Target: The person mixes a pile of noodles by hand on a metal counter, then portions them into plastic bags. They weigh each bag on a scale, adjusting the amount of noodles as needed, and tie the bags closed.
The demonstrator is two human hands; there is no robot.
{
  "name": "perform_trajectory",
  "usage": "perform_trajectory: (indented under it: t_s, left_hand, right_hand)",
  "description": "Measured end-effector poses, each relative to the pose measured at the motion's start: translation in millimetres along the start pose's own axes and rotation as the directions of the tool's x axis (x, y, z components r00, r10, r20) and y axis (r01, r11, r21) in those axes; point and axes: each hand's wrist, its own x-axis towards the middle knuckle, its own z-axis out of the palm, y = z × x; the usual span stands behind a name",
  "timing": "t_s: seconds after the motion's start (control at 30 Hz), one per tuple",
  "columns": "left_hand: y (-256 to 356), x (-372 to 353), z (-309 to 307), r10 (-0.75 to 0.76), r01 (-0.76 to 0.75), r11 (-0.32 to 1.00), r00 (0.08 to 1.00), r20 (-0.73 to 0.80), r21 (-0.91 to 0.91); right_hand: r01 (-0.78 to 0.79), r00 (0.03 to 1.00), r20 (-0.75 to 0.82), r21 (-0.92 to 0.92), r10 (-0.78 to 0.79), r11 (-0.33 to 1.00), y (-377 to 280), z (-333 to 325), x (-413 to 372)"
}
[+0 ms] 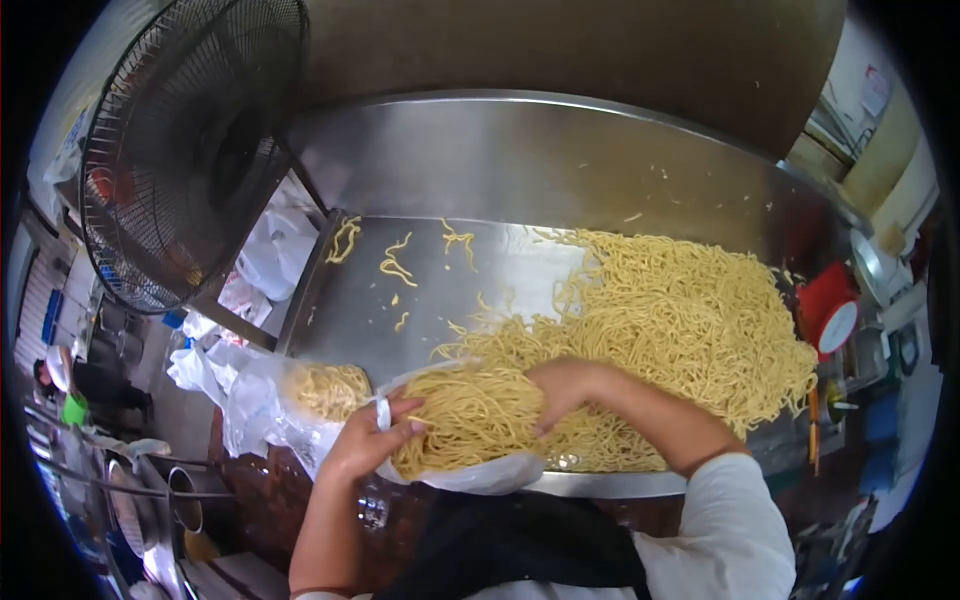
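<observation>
A clear plastic bag (490, 478) full of yellow noodles (470, 415) is at the near edge of the metal table. My left hand (372, 435) grips the bag's left rim, its thumb over the edge by the noodles. Against the right side of the bagged noodles is my right hand (565, 390), its fingers curled down around them and partly hidden. Beyond it spreads a large heap of loose noodles (690, 330). To the left of my left hand sits another bag of noodles (328, 390), closed or folded over.
A large black fan (195, 150) stands at the left. Crumpled plastic bags (245, 390) lie beside the table. Stray noodles (397, 262) dot the metal surface (345, 300). At the right are a red container (828, 310) and utensils. Another person (90, 385) is at far left.
</observation>
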Motion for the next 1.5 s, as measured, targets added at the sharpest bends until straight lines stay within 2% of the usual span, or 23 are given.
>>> perform_trajectory:
  t_s: [0.07,0.1,0.17,0.3,0.4,0.43,0.53,0.6,0.7,0.73,0.8,0.93,0.97,1.03,1.07,1.1,1.13,1.17,1.23,1.3,1.37,1.43,1.5]
  left_hand:
    - [47,8,7,0.010,-0.006,0.999,0.996,0.083,-0.053]
    - [65,16,16,0.033,-0.021,0.984,0.997,0.071,-0.174]
    - [93,40,39,0.131,-0.100,0.896,0.991,0.042,-0.432]
    - [180,42,48,0.253,-0.100,0.727,0.959,0.130,-0.680]
    - [198,23,43,0.381,-0.196,0.672,0.918,0.106,-0.714]
    - [195,17,43,0.455,-0.292,0.629,0.890,0.036,-0.721]
    - [148,38,37,0.422,-0.238,0.683,0.900,0.107,-0.690]
    - [96,73,52,0.290,-0.229,0.952,0.889,0.354,-0.206]
    - [61,104,109,0.074,-0.413,0.807,0.780,0.622,0.421]
    - [56,111,131,0.074,-0.412,0.812,0.775,0.628,0.412]
    - [52,131,168,-0.240,-0.390,0.615,0.735,0.634,0.685]
    - [28,165,203,-0.006,-0.384,0.572,0.881,0.473,0.724]
    - [22,176,201,-0.037,-0.203,0.808,0.919,0.392,0.553]
    - [32,181,191,-0.197,0.152,0.969,0.951,0.239,0.196]
    - [31,180,185,-0.190,0.139,0.968,0.950,0.248,0.211]
    - [24,176,176,-0.092,0.148,0.960,0.968,0.234,-0.238]
    - [20,174,166,-0.013,0.124,0.755,0.985,0.174,-0.644]
    - [27,168,152,-0.011,0.122,0.757,0.985,0.175,-0.642]
    - [56,147,118,0.189,0.179,0.668,0.898,0.396,-0.723]
    - [62,131,97,0.266,0.153,0.660,0.868,0.419,-0.736]
    - [62,110,75,0.328,0.158,0.647,0.825,0.460,-0.746]
    - [82,83,53,0.193,0.187,0.690,0.884,0.426,-0.700]
    - [91,65,34,0.044,0.212,0.733,0.934,0.356,-0.647]
  right_hand:
    - [-0.371,0.850,-0.476,-0.233,0.227,0.899,-12,42,3]
    - [-0.392,0.837,-0.489,-0.226,0.244,0.892,-16,56,5]
    - [-0.416,0.571,-0.737,0.120,0.362,0.901,-21,71,16]
    - [0.082,0.564,-0.787,0.354,0.250,0.932,-69,30,23]
    - [0.290,0.657,-0.754,0.219,-0.027,0.932,-124,0,43]
    - [0.338,0.636,-0.768,0.186,-0.078,0.922,-131,7,51]
    - [0.316,0.586,-0.802,0.089,-0.120,0.945,-125,45,88]
    - [0.241,0.568,-0.818,0.062,-0.089,0.969,-111,73,107]
    - [0.128,0.570,-0.821,0.057,-0.027,0.990,-95,105,119]
    - [0.090,0.578,-0.816,0.061,-0.002,0.994,-91,113,120]
    - [0.023,0.582,-0.812,0.081,0.053,0.996,-79,124,112]
    - [-0.160,0.598,-0.770,0.155,0.221,0.975,-57,132,69]
    - [-0.216,0.615,-0.754,0.121,0.232,0.969,-54,130,52]
    - [-0.150,0.555,-0.771,-0.461,-0.311,0.875,-13,126,29]
    - [-0.054,0.614,-0.788,0.015,0.045,0.998,-24,113,-5]
    - [0.008,0.700,-0.622,0.497,0.350,0.868,-41,98,-42]
    - [-0.025,0.416,-0.877,0.254,0.241,0.967,-39,83,-68]
    - [-0.145,0.104,-0.994,0.016,0.031,0.989,-36,69,-83]
    - [-0.263,0.100,-0.994,-0.077,-0.052,0.962,-25,46,-89]
    - [-0.384,0.104,-0.985,-0.171,-0.141,0.907,-5,34,-83]
    - [-0.228,0.204,-0.929,0.260,0.308,0.938,40,27,-59]
    - [0.286,-0.059,-0.799,0.560,0.598,0.777,98,13,-39]
    - [0.533,-0.273,-0.726,0.432,0.631,0.727,112,-12,-47]
